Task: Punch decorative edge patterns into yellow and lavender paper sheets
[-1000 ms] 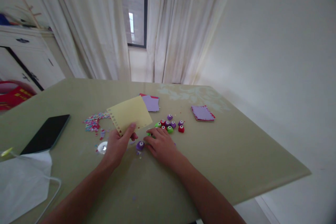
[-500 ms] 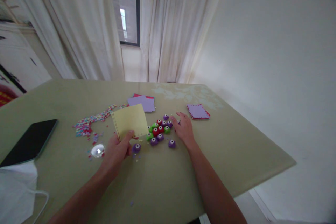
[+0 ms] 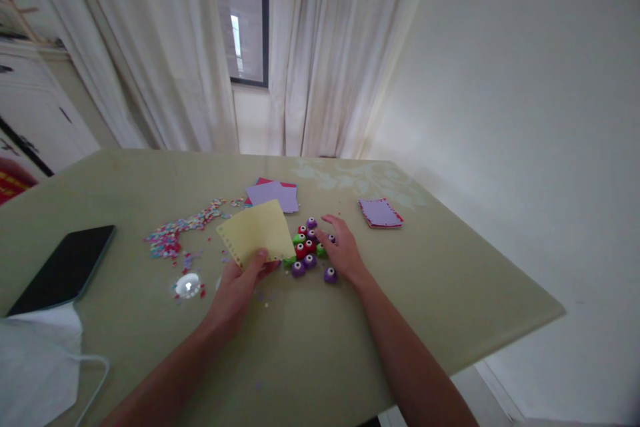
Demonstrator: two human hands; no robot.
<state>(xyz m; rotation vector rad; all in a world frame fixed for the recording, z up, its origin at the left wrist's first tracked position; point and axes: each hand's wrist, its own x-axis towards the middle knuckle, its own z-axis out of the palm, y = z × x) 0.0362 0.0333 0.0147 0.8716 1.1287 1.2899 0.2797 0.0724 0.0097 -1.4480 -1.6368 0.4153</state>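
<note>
My left hand [image 3: 246, 290] pinches a square of yellow paper [image 3: 257, 233] by its near edge, thumb on top. Small holes run along the paper's left and near edges. Just right of the paper lies a cluster of small craft punches [image 3: 309, 247] in purple, green and red, with eye-like tops; the paper partly covers some. Over the cluster's right side is my right hand [image 3: 344, 250], its thumb and fingers apart. A purple punch [image 3: 332, 238] shows between them; I cannot tell whether they touch it. Another purple punch [image 3: 330, 274] lies below that hand.
Paper confetti [image 3: 175, 233] is scattered at the left, near a shiny round piece [image 3: 189, 285]. Purple and red sheets [image 3: 275, 195] lie behind the yellow paper. A stack of edge-punched squares [image 3: 381, 212] lies at the right. A dark tablet [image 3: 65, 267] and a white mask [image 3: 40, 360] are at far left.
The yellow paper and my left hand have shifted right, closer to the cluster. The purple punch beside my left hand no longer shows. My right hand has moved slightly left, fingers over the punches.
</note>
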